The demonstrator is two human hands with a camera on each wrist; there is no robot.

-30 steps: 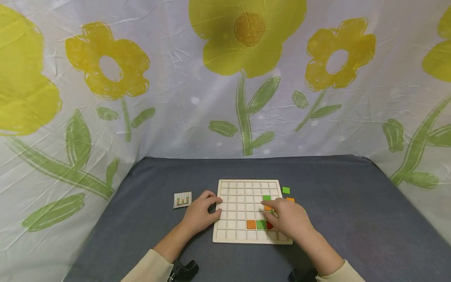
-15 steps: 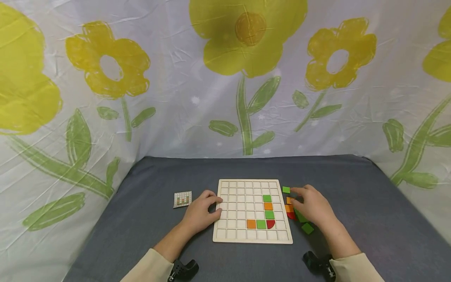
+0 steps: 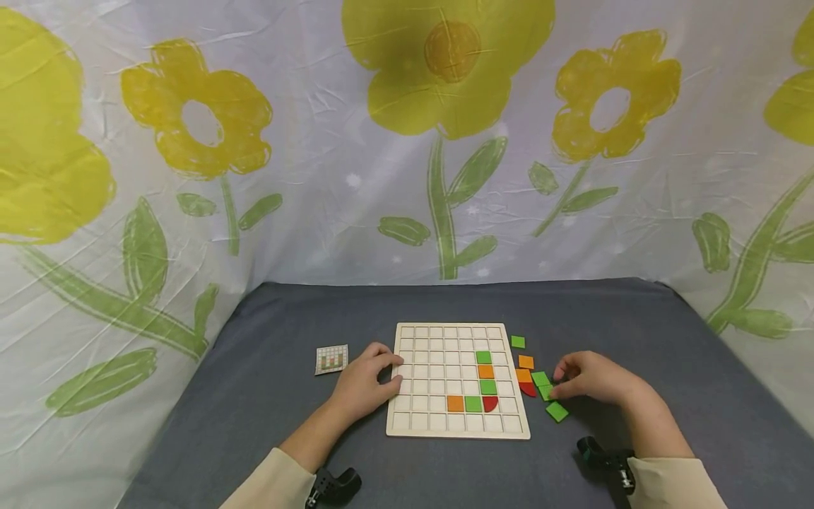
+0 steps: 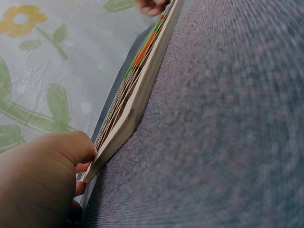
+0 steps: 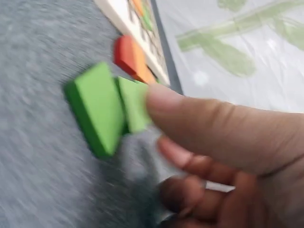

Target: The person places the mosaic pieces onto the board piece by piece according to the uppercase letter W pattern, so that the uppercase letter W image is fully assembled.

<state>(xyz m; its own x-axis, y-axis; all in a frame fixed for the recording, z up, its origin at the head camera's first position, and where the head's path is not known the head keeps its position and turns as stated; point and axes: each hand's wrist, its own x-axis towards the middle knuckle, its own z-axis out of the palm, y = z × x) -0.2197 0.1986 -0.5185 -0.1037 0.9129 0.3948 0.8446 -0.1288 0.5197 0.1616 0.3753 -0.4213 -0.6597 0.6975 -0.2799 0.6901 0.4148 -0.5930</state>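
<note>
A square wooden grid board (image 3: 420,423) lies on the dark cloth, with green, orange and red tiles in several cells. My left hand (image 3: 364,380) rests at the board's left edge, its thumb and fingertips touching the rim. Right of the board, my right hand (image 3: 600,378) is at a small group of loose green tiles. Its thumb tip overlaps one green tile (image 5: 133,104) in the right wrist view; the index finger stands apart from the thumb, and contact cannot be told. A nearer green tile (image 5: 97,109) lies beside it on the cloth.
Two orange tiles (image 3: 525,362) and a red rounded piece (image 3: 527,389) lie by the board's right edge. Another green tile (image 3: 518,341) is farther back. A small pattern card (image 3: 331,359) lies left of the board. A flowered curtain (image 3: 305,141) stands behind the table.
My right hand has moved right off the board, passed over the orange tiles, and come nearer to the loose green tiles. My left hand has stayed at the board's edge.
</note>
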